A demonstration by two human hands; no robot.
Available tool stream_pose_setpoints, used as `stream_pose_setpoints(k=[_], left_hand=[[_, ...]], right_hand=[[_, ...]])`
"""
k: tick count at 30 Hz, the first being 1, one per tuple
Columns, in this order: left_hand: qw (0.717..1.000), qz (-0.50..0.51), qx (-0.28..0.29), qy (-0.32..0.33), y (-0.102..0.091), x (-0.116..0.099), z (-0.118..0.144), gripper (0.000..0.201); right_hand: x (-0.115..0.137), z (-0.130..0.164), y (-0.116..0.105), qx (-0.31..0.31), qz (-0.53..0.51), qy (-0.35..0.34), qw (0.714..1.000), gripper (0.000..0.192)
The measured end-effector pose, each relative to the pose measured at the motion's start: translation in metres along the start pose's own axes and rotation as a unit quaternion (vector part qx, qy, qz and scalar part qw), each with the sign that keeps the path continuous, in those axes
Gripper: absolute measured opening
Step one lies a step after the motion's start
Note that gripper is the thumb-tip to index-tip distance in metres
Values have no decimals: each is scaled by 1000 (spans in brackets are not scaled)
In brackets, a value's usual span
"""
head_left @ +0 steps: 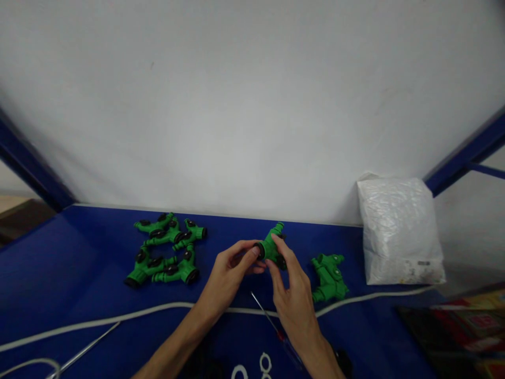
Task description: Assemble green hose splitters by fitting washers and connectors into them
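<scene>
Holding a green fitting [270, 247] above the desk [232, 230], both hands have their fingers partly curled. The fitting lies at two o'clock from the left hand [229, 268], whose thumb and fingers pinch its black collar [259, 250], and at eleven o'clock from the right hand [294, 295], whose thumb and forefinger grip its green body. Out from it, five similar fittings [169, 235] sit at nine o'clock, green pieces [329, 279] at four, a white bag [402, 231] at three, and a screwdriver [263, 309] at six, partly behind the right hand.
</scene>
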State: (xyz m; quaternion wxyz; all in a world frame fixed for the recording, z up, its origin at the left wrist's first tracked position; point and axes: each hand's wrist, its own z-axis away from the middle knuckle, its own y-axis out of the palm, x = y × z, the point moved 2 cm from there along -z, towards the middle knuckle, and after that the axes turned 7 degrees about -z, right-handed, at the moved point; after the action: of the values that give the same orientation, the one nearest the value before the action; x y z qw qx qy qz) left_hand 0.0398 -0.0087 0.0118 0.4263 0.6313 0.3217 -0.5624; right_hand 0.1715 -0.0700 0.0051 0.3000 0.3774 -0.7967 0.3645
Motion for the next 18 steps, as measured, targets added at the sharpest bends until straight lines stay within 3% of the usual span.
stream_pose_setpoints(k=[6,11,18], left_hand=[[991,-118,-15,68,-1,-3,4,30],[978,-180,-40,102,-2,-7,7,25],[972,-175,-49,148,-2,-5,9,21]], right_hand=[[-3,4,4,64,0,54,997,47],[-1,5,5,54,0,44,998,43],[3,6,5,47,-5,19,999,43]])
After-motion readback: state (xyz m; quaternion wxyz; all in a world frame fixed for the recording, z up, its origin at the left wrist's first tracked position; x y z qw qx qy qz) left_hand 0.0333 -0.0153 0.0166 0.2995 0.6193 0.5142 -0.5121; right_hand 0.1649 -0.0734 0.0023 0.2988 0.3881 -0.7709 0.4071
